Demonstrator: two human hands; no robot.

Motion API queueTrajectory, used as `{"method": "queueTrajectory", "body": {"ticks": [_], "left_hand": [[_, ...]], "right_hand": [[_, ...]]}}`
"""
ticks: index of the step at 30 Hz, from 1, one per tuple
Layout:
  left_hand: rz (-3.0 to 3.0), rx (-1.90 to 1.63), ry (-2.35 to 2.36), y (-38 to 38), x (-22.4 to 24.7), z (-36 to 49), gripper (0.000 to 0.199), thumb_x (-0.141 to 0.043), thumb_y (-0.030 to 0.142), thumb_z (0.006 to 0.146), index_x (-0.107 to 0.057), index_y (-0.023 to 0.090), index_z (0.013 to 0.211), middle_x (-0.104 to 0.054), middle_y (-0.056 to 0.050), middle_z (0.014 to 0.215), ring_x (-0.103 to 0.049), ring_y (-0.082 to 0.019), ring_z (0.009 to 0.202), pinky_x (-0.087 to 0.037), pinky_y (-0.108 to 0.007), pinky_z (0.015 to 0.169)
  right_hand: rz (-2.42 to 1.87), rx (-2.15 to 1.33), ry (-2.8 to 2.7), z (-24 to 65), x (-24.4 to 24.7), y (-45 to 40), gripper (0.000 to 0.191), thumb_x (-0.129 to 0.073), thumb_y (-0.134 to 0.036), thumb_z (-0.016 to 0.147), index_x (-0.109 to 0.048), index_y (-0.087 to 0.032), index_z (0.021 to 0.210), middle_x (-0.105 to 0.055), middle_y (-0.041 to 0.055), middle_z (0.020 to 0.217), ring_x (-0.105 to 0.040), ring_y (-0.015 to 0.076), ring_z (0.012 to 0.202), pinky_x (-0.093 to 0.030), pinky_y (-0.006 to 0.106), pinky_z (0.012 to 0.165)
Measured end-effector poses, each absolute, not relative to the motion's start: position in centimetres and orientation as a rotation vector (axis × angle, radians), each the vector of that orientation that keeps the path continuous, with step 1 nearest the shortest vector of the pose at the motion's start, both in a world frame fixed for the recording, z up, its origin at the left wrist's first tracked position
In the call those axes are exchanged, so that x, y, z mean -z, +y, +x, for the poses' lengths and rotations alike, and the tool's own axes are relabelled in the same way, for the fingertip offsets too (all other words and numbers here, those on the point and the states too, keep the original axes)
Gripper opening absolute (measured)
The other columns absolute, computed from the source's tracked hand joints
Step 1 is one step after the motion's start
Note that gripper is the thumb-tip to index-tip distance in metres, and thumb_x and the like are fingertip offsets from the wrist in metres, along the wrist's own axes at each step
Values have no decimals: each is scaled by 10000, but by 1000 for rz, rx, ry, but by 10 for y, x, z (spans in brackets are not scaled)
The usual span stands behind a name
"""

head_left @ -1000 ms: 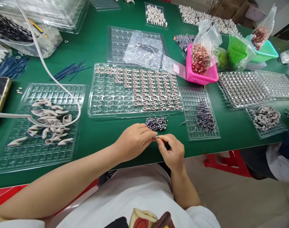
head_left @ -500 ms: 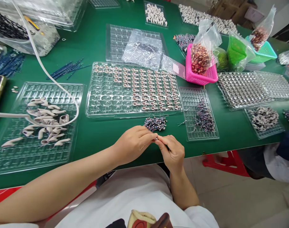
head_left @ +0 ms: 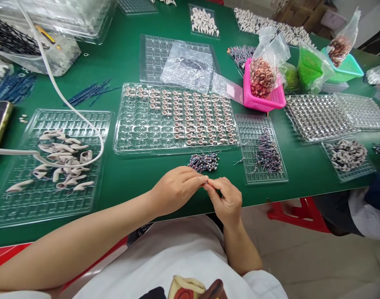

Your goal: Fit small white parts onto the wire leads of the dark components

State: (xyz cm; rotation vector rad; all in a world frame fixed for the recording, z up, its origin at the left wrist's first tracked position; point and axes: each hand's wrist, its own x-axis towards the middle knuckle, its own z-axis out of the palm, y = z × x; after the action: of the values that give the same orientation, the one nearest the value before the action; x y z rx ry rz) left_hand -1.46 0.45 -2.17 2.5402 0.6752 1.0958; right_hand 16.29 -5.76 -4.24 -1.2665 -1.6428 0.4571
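Observation:
Close to the table's front edge, my left hand (head_left: 177, 187) and my right hand (head_left: 226, 200) meet fingertip to fingertip. Both are closed in a pinch, and whatever tiny piece lies between them is covered by the fingers. Just beyond the knuckles is a loose heap of small wired components (head_left: 205, 162). Behind that heap lies a clear plastic tray (head_left: 136, 128), its right part filled with rows of white-and-brown pieces (head_left: 199, 118). More wired components (head_left: 269, 153) are piled on a smaller clear tray (head_left: 248, 166) to the right.
On the left, white curved shells (head_left: 65, 158) lie on another clear tray (head_left: 18, 211), crossed by a white cable (head_left: 57, 89). A pink basket (head_left: 265, 104) holds a bag of copper-coloured parts. A seated person's leg and a red stool (head_left: 297, 216) are at right.
My hands keep nearly the same pinched pose, with only slight finger movement. The pale bit that showed between the fingertips is now mostly hidden. The view has shifted slightly.

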Motion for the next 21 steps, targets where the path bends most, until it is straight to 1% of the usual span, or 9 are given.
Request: {"method": "queueTrajectory", "body": {"ticks": [4,6,9,12,17,21], "left_hand": [[2492,-1043,722,3,23,-12,233,-520,145,964,-568,166,1191,-754,-63,855,-707,-175,775,-579,-323,749],[2462,-1032,772,2,23,-12,262,-557,185,958,-554,152,1218,-753,-68,872,-701,-190,788,-576,-336,748],[2356,-990,837,3,21,-13,266,-622,249,932,-591,149,1176,-750,-61,879,-695,-182,782,-568,-315,749],[2234,-904,873,4,16,-15,227,-654,276,909,-642,161,1103,-739,-42,862,-688,-160,773,-557,-276,743],[2204,-913,841,6,13,-16,112,-626,211,918,-681,163,1003,-736,-28,826,-672,-151,760,-530,-256,718],[2219,-948,839,6,14,-16,113,-605,200,927,-683,143,985,-733,-35,806,-659,-153,735,-513,-257,687]], "right_hand": [[-1339,-560,-1590,163,36,-57,44,-637,-206,903,-680,-214,909,-701,13,774,-611,133,659,-486,283,633],[-1422,-642,-1504,164,33,-57,100,-609,-246,919,-673,-206,853,-660,1,723,-573,122,624,-464,263,603],[-1487,-747,-1374,167,33,-57,175,-589,-300,926,-661,-197,805,-600,-18,670,-514,104,576,-420,236,545],[-1492,-800,-1329,169,34,-57,193,-588,-323,921,-657,-194,795,-579,-23,668,-488,97,568,-390,224,518],[-1485,-826,-1329,168,35,-57,191,-591,-317,913,-655,-189,786,-555,-24,654,-471,97,566,-371,222,507],[-1492,-820,-1347,168,36,-57,191,-602,-315,902,-648,-188,767,-543,-26,645,-459,98,562,-357,225,504]]}}
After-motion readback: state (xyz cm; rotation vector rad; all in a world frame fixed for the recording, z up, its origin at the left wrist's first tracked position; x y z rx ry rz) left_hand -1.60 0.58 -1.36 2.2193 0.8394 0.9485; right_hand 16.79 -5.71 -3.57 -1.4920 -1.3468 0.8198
